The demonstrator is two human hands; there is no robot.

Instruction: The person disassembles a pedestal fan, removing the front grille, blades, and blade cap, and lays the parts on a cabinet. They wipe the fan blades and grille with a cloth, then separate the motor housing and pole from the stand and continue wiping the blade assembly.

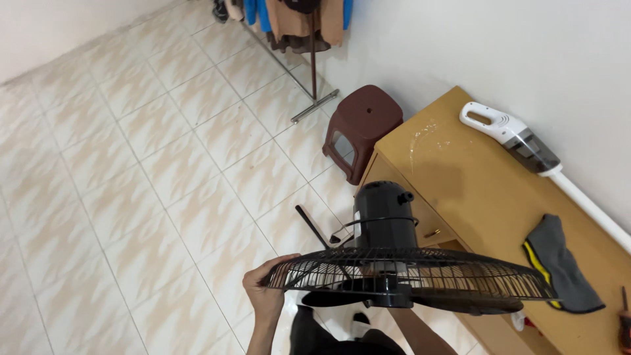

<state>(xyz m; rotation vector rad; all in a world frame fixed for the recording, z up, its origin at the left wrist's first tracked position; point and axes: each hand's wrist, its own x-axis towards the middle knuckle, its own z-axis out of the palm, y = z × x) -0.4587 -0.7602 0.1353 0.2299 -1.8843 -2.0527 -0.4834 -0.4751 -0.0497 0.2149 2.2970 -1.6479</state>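
Note:
My left hand grips the left rim of a black wire fan grille, which lies almost level in front of me. The grille sits on a black fan with a round motor housing standing up behind it. My right forearm reaches up under the fan's hub; the hand itself is hidden behind the fan. A thin black rod slants down to the left of the motor, above the floor.
A light wooden desk stands along the white wall at right, bearing a white handheld vacuum and a grey cloth with a yellow edge. A brown plastic stool sits beside it. A clothes rack stands behind on the tiled floor.

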